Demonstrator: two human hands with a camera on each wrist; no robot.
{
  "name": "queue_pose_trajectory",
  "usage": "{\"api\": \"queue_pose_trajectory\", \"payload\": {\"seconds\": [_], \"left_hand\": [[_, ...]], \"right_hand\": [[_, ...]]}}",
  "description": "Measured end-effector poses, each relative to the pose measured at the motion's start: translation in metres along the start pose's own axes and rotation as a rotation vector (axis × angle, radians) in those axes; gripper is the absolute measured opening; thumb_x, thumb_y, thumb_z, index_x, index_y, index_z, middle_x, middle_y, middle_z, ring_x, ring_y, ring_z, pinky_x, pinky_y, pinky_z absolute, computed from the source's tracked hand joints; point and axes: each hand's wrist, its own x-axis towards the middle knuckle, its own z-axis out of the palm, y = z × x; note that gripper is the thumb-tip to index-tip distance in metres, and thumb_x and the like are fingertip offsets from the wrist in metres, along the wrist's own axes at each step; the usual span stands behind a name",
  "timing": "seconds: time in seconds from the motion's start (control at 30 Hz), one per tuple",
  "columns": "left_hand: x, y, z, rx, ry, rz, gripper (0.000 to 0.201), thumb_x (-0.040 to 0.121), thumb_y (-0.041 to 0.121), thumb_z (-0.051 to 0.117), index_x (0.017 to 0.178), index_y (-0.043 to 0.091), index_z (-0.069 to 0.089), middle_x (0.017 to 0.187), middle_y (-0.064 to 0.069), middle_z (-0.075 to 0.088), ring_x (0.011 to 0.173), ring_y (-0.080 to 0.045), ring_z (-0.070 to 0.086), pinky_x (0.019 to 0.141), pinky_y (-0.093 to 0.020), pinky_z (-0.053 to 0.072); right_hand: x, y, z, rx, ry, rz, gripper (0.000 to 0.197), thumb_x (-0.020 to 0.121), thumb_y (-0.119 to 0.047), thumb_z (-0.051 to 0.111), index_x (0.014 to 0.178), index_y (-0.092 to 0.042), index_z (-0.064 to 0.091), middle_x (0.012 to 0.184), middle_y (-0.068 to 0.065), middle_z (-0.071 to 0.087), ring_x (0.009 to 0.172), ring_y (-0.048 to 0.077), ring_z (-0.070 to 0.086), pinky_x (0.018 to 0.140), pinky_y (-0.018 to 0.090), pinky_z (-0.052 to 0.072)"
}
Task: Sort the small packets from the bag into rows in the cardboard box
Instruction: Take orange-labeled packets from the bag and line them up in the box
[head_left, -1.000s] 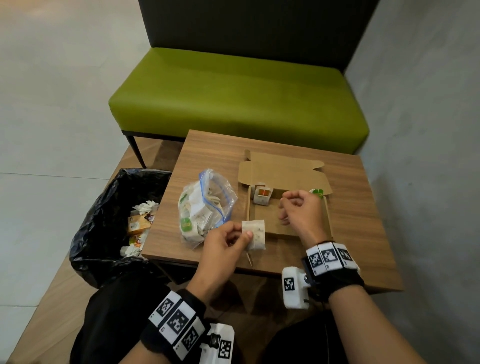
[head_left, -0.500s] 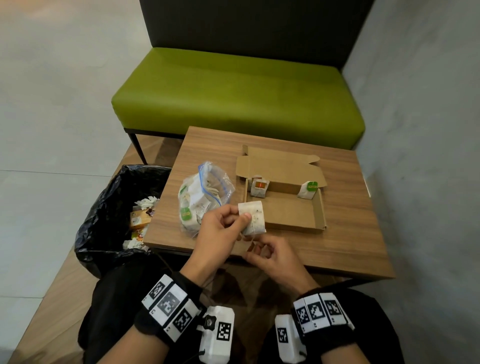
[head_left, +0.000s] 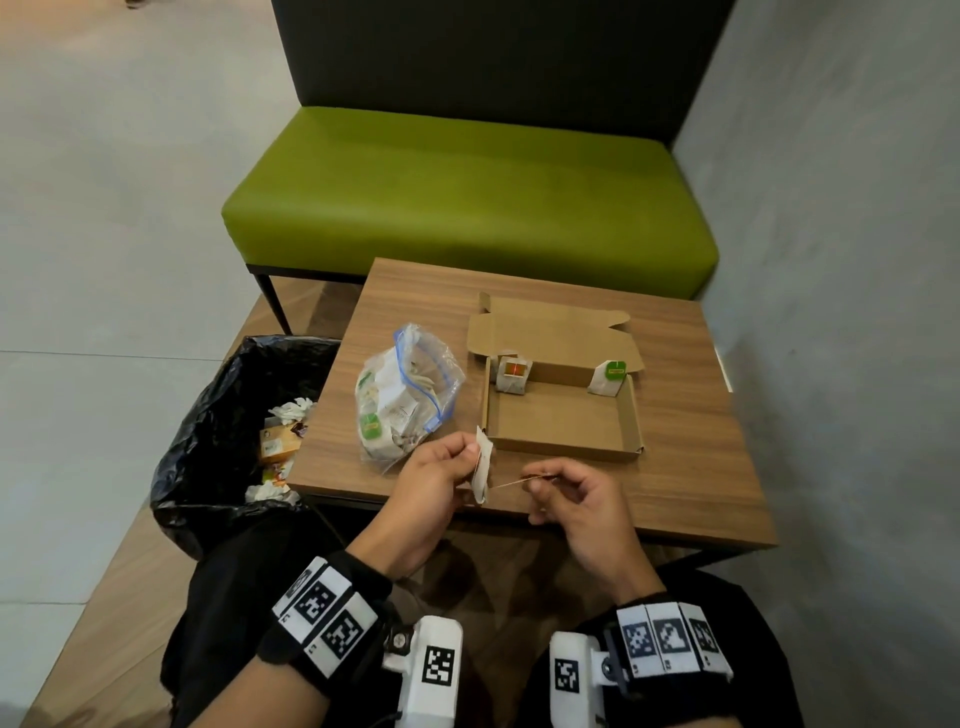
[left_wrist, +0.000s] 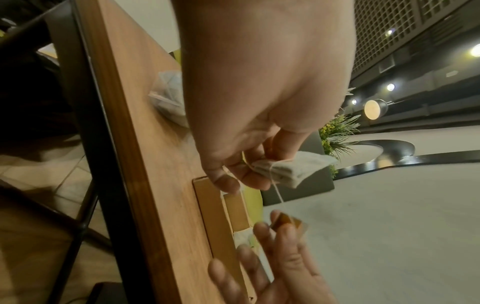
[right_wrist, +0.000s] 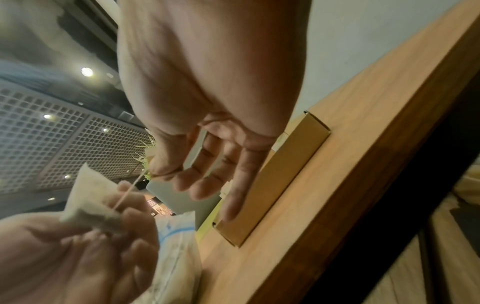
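A green upholstered bench (head_left: 467, 192) with a dark backrest (head_left: 488, 57) stands against the grey wall (head_left: 841, 260), just behind a low wooden table (head_left: 691, 431). Left of the table, on the pale tiled floor (head_left: 104, 208), a bin lined with a black bag (head_left: 213, 441) holds crumpled white tissues (head_left: 291, 410) and a small yellow carton (head_left: 278, 444). In the left wrist view a green potted plant (left_wrist: 337, 131) and round ceiling lights (left_wrist: 372, 109) show in the distance.

A small wooden table (head_left: 675, 441) carries two things. A clear zip bag of packets (head_left: 405, 395) lies on its left part, and just right of it an open cardboard box (head_left: 561, 423) sits with its lid flap folded back toward the far edge.
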Motion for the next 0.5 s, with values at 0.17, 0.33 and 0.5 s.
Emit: {"api": "queue_pose_trajectory", "payload": {"seconds": [0.17,0.33,0.5], "left_hand": [[0.002,-0.002,0.0,-0.049,-0.101,-0.126,0.026,0.099,0.004,0.036,0.097,-0.007,0.06,0.077,-0.013,0.053,0.068,-0.019,0.049,0.06,-0.029,0.041],[0.001,-0.001,-0.002,-0.087,-0.183,-0.167,0.035,0.095,0.002,0.039,0.121,-0.015,0.055,0.079,-0.01,0.059,0.069,-0.015,0.055,0.063,-0.031,0.044],[-0.002,0.004,-0.002,-0.102,-0.213,-0.195,0.025,0.077,0.001,0.052,0.091,0.003,0.072,0.076,-0.009,0.06,0.066,-0.016,0.055,0.063,-0.032,0.043]], "right_hand": [[0.004,-0.021,0.003,0.059,-0.158,-0.098,0.012,0.085,-0.009,0.069,0.093,-0.013,0.077,0.097,0.005,0.073,0.089,0.021,0.067,0.073,0.034,0.058],[0.009,-0.035,0.008,0.015,-0.157,-0.113,0.023,0.075,0.002,0.078,0.091,-0.014,0.074,0.082,-0.001,0.075,0.08,0.009,0.069,0.074,0.023,0.056],[0.014,-0.033,0.016,-0.045,-0.137,-0.143,0.019,0.068,-0.002,0.084,0.079,-0.015,0.076,0.08,-0.003,0.066,0.076,0.009,0.056,0.073,0.022,0.05]]}}
